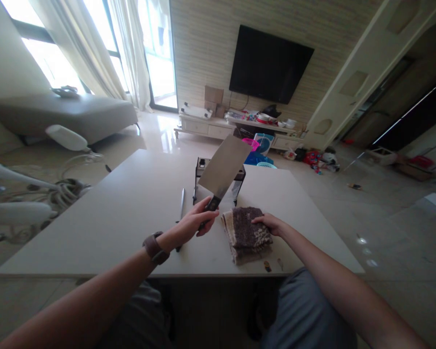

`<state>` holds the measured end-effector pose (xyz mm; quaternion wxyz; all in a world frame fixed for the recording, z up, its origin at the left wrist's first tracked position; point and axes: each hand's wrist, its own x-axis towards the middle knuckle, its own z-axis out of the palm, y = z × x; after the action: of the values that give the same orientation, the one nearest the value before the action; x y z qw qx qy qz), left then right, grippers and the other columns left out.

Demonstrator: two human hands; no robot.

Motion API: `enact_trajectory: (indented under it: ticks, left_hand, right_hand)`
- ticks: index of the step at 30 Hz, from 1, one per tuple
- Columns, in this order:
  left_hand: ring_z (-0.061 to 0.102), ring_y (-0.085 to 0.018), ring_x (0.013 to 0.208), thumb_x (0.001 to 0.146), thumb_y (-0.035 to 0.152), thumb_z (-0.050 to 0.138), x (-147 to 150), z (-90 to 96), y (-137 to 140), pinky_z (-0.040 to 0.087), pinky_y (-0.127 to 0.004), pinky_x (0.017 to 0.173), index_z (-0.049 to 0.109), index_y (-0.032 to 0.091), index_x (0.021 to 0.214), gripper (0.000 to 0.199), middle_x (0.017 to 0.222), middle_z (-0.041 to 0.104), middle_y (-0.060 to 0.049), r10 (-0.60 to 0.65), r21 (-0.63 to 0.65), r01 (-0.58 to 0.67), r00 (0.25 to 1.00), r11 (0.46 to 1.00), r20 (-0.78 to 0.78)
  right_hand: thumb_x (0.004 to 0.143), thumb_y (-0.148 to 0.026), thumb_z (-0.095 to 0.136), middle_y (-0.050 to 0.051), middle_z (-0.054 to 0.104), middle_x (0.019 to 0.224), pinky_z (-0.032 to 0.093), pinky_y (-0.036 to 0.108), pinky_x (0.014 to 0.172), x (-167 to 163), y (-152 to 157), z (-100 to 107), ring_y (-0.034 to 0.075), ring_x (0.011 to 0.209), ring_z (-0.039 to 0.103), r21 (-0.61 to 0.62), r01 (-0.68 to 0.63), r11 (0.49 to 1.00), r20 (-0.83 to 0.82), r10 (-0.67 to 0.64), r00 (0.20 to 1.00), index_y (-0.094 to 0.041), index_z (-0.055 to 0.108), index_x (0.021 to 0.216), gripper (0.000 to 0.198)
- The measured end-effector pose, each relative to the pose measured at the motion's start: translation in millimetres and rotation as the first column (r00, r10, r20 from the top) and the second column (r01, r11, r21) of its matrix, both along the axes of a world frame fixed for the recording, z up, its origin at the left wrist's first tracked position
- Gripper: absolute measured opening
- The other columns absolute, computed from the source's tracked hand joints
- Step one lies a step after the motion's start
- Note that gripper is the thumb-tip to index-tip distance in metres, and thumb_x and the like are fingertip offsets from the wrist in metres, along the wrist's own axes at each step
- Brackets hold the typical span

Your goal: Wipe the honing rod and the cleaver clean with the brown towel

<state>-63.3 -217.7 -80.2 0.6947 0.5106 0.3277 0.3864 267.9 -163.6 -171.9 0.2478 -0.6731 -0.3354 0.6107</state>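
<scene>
My left hand (198, 218), with a brown watch strap at the wrist, is closed round the black handle of a cleaver (225, 165). Its broad grey blade points up and away, tilted to the right, above the white table (131, 218). My right hand (268, 223) grips the right edge of a folded brown and beige towel (245, 230), thumb on top; the other fingers are mostly hidden. Partly behind the cleaver stands a dark-framed rack (202, 163). Left of it lies a slim metal rod or blade (182, 202), its dark handle partly behind my left hand.
Two small objects, one of them dark and yellow (267, 266), lie near the table's front edge. Beyond the table are a blue tub (256, 159) and a low white cabinet (199, 127) with dishes and boxes. White equipment with hoses (67, 189) stands at the left.
</scene>
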Motion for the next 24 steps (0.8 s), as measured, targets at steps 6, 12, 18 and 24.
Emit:
enact_trajectory:
  ticks: [6, 12, 18, 24]
  left_hand:
    - [0.033, -0.005, 0.038, 0.084, 0.051, 0.075, 0, -9.1, 1, 0.024, -0.015, 0.037, 0.048, 0.023, 0.101, 0.042, 0.051, 0.043, 0.013, 0.001, 0.059, 0.007, 0.992, 0.998, -0.128]
    - [0.035, -0.006, 0.042, 0.085, 0.055, 0.074, 4, -15.5, 0, 0.028, -0.016, 0.040, 0.052, 0.022, 0.104, 0.043, 0.056, 0.043, 0.012, -0.008, 0.085, 0.019, 0.991, 0.996, -0.137]
    - [0.038, -0.007, 0.048, 0.088, 0.058, 0.072, 12, -33.2, 4, 0.031, -0.018, 0.044, 0.055, 0.022, 0.116, 0.048, 0.062, 0.046, 0.010, 0.046, 0.110, -0.028, 0.985, 0.994, -0.166]
    - [0.038, -0.009, 0.048, 0.090, 0.054, 0.071, 26, -43.8, 6, 0.031, -0.020, 0.044, 0.052, 0.022, 0.127, 0.052, 0.062, 0.046, 0.010, 0.081, 0.036, -0.076, 0.983, 0.996, -0.165]
  right_hand:
    - [0.080, -0.018, 0.066, 0.011, 0.081, 0.081, 0.066, 0.035, 0.077, -13, -6, 17, 0.022, 0.072, 0.079, -0.205, -0.005, 0.979, -0.207, -0.039, 0.978, -0.012, 0.071, 0.097, 0.018]
    - [0.086, -0.025, 0.060, 0.013, 0.083, 0.092, 0.066, 0.037, 0.084, -33, -19, 54, 0.024, 0.079, 0.080, -0.031, 0.093, 0.995, -0.421, -0.097, 0.902, -0.013, 0.072, 0.106, 0.027]
    - [0.089, -0.038, 0.061, 0.009, 0.082, 0.106, 0.067, 0.048, 0.091, -78, -26, 82, 0.030, 0.102, 0.079, 0.236, 0.328, 0.915, -0.532, -0.161, 0.832, -0.024, 0.068, 0.109, 0.025]
    - [0.081, -0.041, 0.073, 0.005, 0.079, 0.120, 0.066, 0.050, 0.095, -105, -23, 80, 0.032, 0.112, 0.076, 0.453, 0.401, 0.796, -0.598, -0.062, 0.799, -0.030, 0.065, 0.116, 0.038]
